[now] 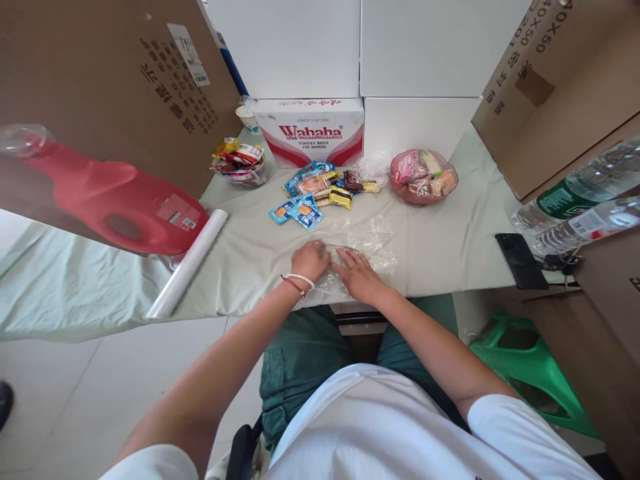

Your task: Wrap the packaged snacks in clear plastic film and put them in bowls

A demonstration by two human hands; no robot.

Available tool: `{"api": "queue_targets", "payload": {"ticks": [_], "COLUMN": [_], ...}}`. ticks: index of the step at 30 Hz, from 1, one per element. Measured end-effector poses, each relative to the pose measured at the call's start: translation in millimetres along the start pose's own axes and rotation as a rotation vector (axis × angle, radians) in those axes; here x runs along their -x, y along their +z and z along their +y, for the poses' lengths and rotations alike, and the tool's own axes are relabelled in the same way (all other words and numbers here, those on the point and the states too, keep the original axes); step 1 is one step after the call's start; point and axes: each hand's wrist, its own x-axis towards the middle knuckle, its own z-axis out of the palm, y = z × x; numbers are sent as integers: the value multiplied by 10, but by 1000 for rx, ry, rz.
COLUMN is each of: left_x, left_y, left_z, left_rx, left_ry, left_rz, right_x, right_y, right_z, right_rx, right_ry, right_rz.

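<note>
Both my hands rest on a sheet of clear plastic wrap (373,241) spread on the pale green tablecloth (450,240) near the table's front edge. My left hand (311,260), with a bead bracelet at the wrist, has its fingers curled down onto the wrap. My right hand (357,273) lies flat on it, fingers stretched forward. A bundle under the wrap between the hands cannot be made out. Beyond the wrap lies a loose pile of snack packets (320,193).
A roll of plastic wrap (187,263) and a red jug (115,200) lie at left. A pink bowl of snacks (424,177), another snack bowl (240,163), a Wahaha box (310,132), a black phone (520,260), water bottles (580,200), cardboard boxes, a green stool (530,373).
</note>
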Motion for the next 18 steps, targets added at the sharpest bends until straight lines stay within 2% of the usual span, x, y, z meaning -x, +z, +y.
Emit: {"api": "queue_targets", "payload": {"ticks": [2, 6, 10, 15, 18], "left_x": [44, 254, 352, 354, 356], "left_y": [8, 56, 125, 156, 149], "left_z": [-159, -417, -587, -640, -633], "left_rx": [-30, -171, -236, -212, -196], "left_ry": [11, 149, 247, 312, 314], "left_rz": [-16, -31, 1, 20, 2], "right_x": [28, 64, 157, 347, 249], "right_y": [30, 65, -7, -349, -652], "right_z": [26, 99, 185, 396, 618], "right_rx": [-18, -104, -276, -627, -765], "right_ry": [-16, -61, -83, -72, 116], "right_rz": [18, 98, 128, -16, -59]}}
